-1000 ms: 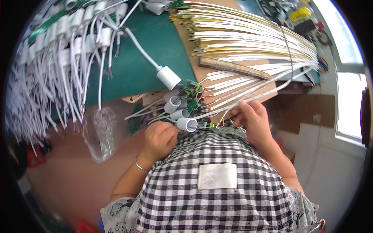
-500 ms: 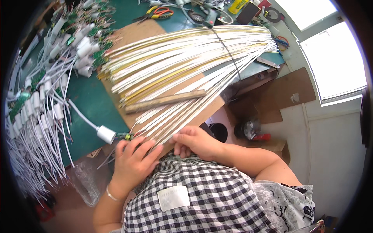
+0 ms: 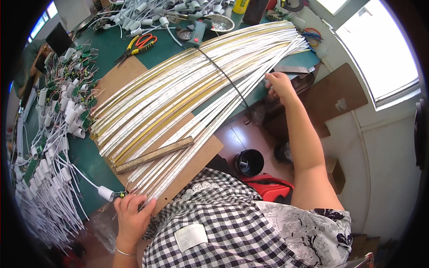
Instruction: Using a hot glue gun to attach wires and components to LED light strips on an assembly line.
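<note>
Narrow white and yellow strips (image 3: 178, 85), which look like LED strips, lie fanned out across the table. My left hand (image 3: 135, 216) is at the near ends of the front strips, its fingers bent and closed on a white strip there. Beside those fingertips is a white lamp holder (image 3: 106, 193) with a white cable and a small green and yellow part. My right hand (image 3: 280, 85) is far along the front strips, fingers curled in close to their edge; what they hold, if anything, is hidden. A wooden bar (image 3: 155, 155) lies across the strips.
White lamp holders with circuit boards (image 3: 58, 120) heap up at the left. Pliers (image 3: 135, 46), a glue gun (image 3: 196, 35) and a metal dish (image 3: 220, 23) are at the back. A dark cord (image 3: 223, 75) crosses the strips. A black bucket (image 3: 249, 162) stands on the floor.
My right hand has moved from beside my left hand out to the far right along the strips. My left hand stays at the near ends. The view has shifted, showing more of the table's back.
</note>
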A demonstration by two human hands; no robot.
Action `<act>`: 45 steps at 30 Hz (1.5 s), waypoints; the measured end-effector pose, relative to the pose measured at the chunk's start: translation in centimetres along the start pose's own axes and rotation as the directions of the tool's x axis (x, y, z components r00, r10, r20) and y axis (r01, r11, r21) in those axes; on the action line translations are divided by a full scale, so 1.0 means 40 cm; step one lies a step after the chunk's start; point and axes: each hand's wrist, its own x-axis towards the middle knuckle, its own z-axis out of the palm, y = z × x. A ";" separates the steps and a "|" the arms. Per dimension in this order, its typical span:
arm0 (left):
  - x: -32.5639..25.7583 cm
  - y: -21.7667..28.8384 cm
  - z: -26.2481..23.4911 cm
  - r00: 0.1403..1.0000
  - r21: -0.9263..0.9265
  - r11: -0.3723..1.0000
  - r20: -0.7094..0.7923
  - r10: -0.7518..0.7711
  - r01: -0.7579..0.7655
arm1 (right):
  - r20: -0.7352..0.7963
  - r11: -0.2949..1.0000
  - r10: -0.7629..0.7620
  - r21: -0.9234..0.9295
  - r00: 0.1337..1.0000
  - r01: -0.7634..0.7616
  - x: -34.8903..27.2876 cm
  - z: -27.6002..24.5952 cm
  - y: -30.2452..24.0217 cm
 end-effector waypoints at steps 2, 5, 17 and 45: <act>0.009 0.010 0.015 1.000 -0.015 1.000 -0.022 -0.016 0.016 | 0.004 0.998 0.035 -0.057 0.999 -0.034 0.043 0.000 0.013; 0.019 0.005 0.035 0.998 -0.011 1.000 -0.063 -0.028 0.027 | -0.020 0.994 -0.023 -0.103 1.000 0.021 0.062 -0.005 0.021; -0.001 0.002 0.057 0.985 -0.037 0.995 -0.141 -0.102 0.098 | 0.680 0.793 0.087 0.395 0.728 -0.463 -0.557 0.300 0.074; -0.023 0.010 0.067 0.980 -0.158 0.984 -0.164 -0.111 0.085 | 0.571 0.820 0.154 0.381 0.806 -0.426 -0.617 0.272 0.103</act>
